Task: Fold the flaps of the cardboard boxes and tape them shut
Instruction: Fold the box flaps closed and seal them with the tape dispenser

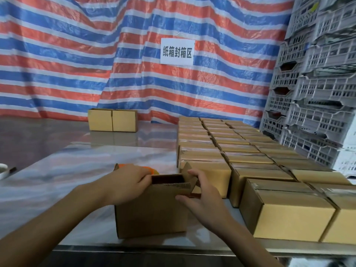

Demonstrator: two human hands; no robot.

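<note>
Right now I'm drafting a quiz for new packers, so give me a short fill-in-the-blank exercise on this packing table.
1. The left hand and right hand hold a box whose top is ____.
2. The taped boxes stand in rows to its ____.
3. The stacked crates are ____ plastic.

Missing words: open; right; grey.
</note>
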